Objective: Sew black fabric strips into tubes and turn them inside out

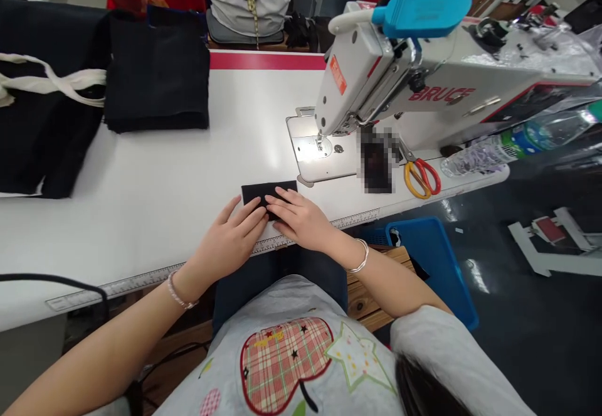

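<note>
A small dark rectangle of cloth (256,192) lies flat on the white table near its front edge. My left hand (230,237) rests on its left and lower part, fingers spread and flat. From the right, my right hand (303,218) lies over the cloth with its fingers extended, the fingertips close to those of my left hand. Neither hand grips anything. The needle area of the white sewing machine (345,83) is above and to the right of the cloth.
Folded black fabric (157,74) and more dark fabric with a cream strip (70,83) lie at the left. Scissors (422,177) and a plastic bottle (522,143) are at the right. A ruler tape (136,281) runs along the front edge.
</note>
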A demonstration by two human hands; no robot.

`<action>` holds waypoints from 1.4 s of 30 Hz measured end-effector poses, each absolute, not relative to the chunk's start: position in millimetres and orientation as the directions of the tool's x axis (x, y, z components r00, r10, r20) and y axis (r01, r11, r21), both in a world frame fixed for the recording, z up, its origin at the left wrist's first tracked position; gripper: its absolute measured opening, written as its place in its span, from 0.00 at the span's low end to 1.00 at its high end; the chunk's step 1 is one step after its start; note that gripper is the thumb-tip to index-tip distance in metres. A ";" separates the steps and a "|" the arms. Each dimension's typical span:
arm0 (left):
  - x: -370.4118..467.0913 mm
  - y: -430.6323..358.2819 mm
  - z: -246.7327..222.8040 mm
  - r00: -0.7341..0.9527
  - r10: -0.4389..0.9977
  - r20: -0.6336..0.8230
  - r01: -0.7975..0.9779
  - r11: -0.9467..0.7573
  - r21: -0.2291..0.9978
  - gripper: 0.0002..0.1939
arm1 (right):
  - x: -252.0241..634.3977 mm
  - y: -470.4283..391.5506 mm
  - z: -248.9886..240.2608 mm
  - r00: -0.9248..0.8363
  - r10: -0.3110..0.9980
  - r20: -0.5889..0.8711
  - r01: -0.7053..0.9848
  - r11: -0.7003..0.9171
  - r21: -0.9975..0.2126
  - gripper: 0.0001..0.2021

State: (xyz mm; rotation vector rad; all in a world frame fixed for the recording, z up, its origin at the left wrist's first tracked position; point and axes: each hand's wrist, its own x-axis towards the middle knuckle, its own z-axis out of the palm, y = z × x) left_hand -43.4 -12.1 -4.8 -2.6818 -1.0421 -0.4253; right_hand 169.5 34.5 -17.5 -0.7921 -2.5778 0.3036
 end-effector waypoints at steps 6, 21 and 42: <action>-43.3 -10.2 -7.2 0.706 0.625 0.334 0.687 -0.719 -0.106 0.19 | 170.6 34.6 -23.3 -0.735 0.584 0.345 0.484 0.808 -0.336 0.16; -59.7 -10.4 -9.4 0.766 0.590 0.255 0.635 -0.757 -0.155 0.24 | 170.9 33.8 -23.7 -0.739 0.590 0.325 0.491 0.802 -0.340 0.17; -63.7 -12.8 -5.2 0.763 0.575 0.295 0.615 -0.787 -0.057 0.31 | 174.2 28.4 -12.9 -0.763 0.598 0.245 0.534 0.797 -0.281 0.18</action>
